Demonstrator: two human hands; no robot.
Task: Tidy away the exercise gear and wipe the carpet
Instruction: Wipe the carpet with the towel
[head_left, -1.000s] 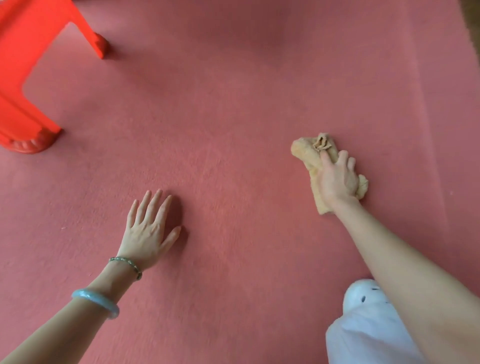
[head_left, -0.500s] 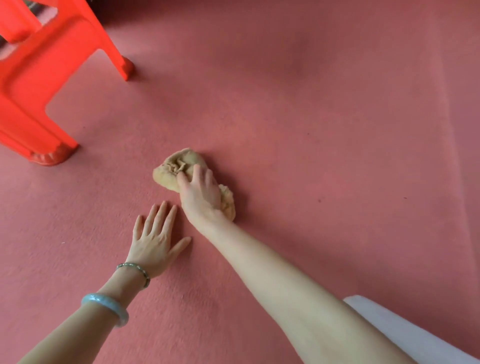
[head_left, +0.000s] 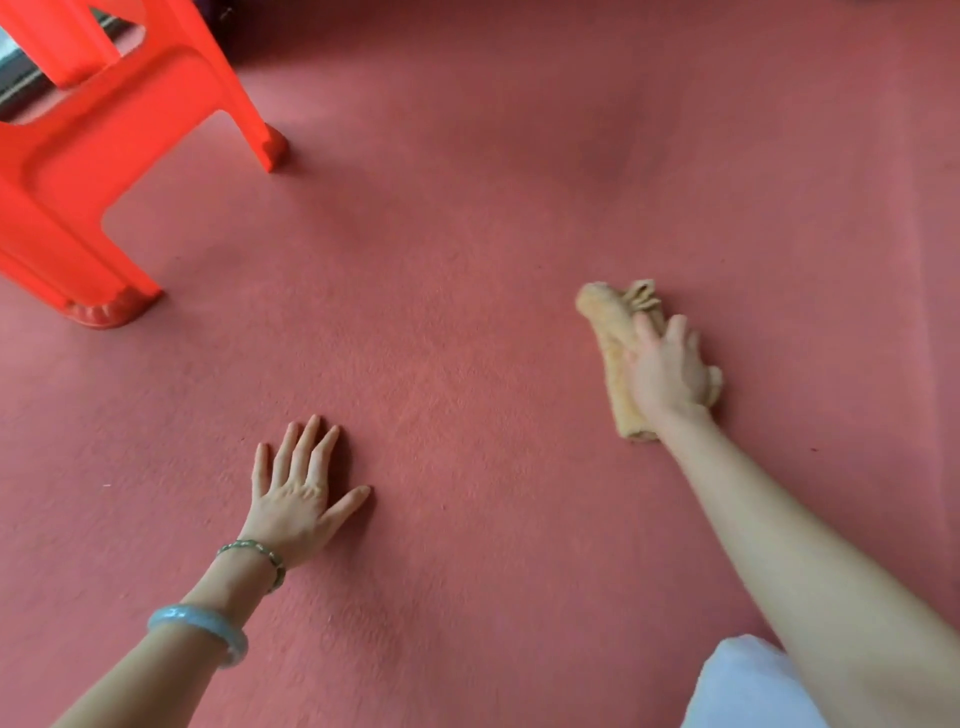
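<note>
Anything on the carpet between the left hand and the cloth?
Nothing: in the head view only bare red carpet separates the left hand from the cloth.

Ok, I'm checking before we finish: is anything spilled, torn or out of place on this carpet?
Nothing looks spilled or torn. One darker patch marks the carpet far ahead; damp or shadow, I cannot tell. The cloth is bunched under the right hand.
</note>
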